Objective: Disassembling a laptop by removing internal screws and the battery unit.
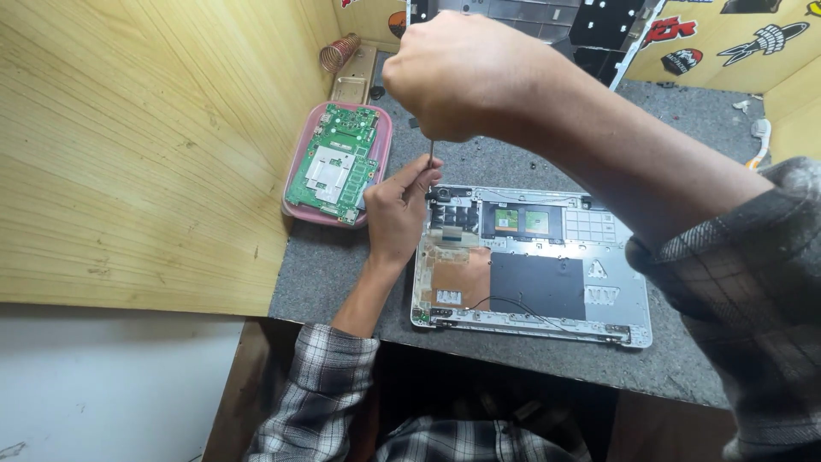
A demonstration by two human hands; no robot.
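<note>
1. The right hand (466, 77), raised close to the camera, is closed in a fist around the handle of a thin metal-shafted screwdriver (430, 154); its shaft points straight down.
2. The left hand (398, 210) has its fingers curled and pinched near the screwdriver's tip, steadying it at the upper left corner of the opened silver laptop base shell (616, 321).
3. That shell lies flat on the grey speckled worktop (342, 274), inside facing up; a copper-coloured foil patch (462, 278), a black rectangular sheet (537, 287) and a thin black cable are left inside.
4. A green circuit board (336, 162) is already out, resting in a pink shallow plastic tray (297, 210) just left of the shell.
5. Judging from this, stripping is well advanced, with corner work unfinished.
</note>
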